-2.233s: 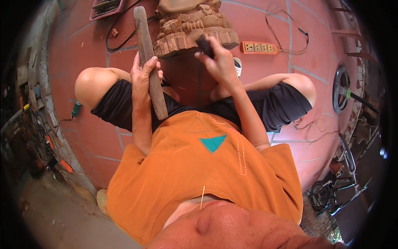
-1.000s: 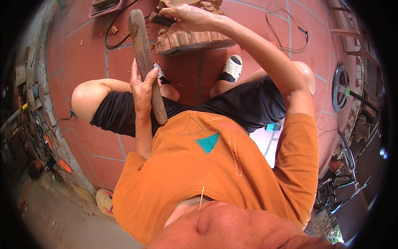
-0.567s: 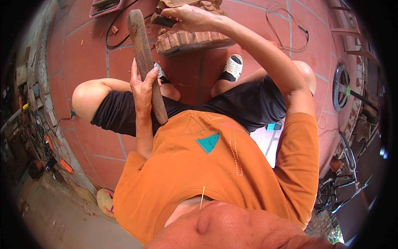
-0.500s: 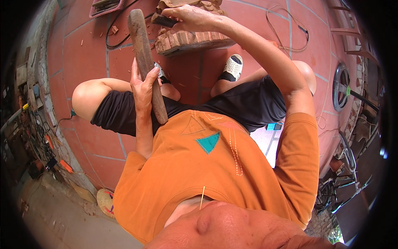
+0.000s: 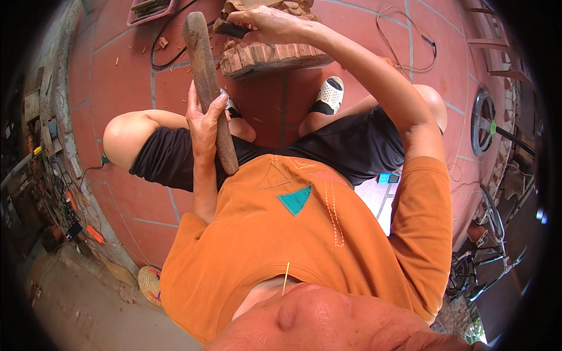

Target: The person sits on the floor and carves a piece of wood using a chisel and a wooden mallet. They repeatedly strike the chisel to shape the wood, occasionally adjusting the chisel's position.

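Observation:
My left hand (image 5: 205, 120) is closed around a long brown wooden club (image 5: 204, 58), which slants from beside my shirt up toward the far side. My right hand (image 5: 266, 24) reaches over a carved block of wood (image 5: 275, 60), its fingers closed on a short dark tool (image 5: 230, 28) that looks like a chisel. The tool's end points left, near the club's thick upper part. The block's upper part is cut off by the picture's edge, and my right hand covers some of it. Its near face is rough and ridged.
Wood chips (image 5: 163, 42) and a black cable (image 5: 157, 55) lie on the red tiled floor left of the block. A pink basket (image 5: 153, 14) of tools stands at the far left. On the right are a thin looped cord (image 5: 379, 29) and a wheel-shaped object (image 5: 481, 123).

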{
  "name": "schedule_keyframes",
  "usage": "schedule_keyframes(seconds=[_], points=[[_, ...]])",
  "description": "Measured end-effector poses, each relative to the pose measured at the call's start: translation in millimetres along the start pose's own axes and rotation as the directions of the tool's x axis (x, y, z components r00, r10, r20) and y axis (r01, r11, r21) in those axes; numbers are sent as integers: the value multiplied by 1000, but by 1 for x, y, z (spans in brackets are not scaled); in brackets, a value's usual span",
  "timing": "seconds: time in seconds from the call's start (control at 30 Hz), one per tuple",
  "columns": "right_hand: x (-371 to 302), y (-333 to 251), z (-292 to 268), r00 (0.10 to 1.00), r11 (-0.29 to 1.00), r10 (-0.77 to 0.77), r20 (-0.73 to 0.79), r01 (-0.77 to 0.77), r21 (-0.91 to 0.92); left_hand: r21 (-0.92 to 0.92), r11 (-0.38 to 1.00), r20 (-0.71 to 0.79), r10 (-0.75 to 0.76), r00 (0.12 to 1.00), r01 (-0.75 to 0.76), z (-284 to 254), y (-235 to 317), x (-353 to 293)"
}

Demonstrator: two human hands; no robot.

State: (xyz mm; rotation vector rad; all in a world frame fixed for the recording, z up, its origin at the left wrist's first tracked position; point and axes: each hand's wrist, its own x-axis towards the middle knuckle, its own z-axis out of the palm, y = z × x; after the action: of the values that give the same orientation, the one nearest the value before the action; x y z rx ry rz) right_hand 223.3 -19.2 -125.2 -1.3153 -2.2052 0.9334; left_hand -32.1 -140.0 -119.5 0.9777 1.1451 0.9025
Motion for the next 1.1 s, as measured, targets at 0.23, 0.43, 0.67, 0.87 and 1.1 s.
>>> schedule_keyframes(seconds=[0.23, 0.43, 0.67, 0.87, 1.1], points=[[-1, 2, 2, 999, 999, -27, -21, 26, -24, -2, 1000, 7, 32, 999, -32, 2, 4, -1], [-4, 6, 6, 997, 999, -42, -61, 41, -13, -40, 974, -19, 220, 975, -221, 6, 24, -4], [-6, -1, 8, 998, 996, -37, -50, 33, -87, 152, 981, 14, 118, 993, -119, 15, 21, -3], [-2, -1, 9, 998, 992, -43, -39, 38, -118, -56, 980, 4, 193, 981, -192, 12, 26, -7], [-5, -6, 5, 1000, 994, -21, -18, 19, -104, 186, 955, -8, 236, 972, -231, 9, 12, 1]])
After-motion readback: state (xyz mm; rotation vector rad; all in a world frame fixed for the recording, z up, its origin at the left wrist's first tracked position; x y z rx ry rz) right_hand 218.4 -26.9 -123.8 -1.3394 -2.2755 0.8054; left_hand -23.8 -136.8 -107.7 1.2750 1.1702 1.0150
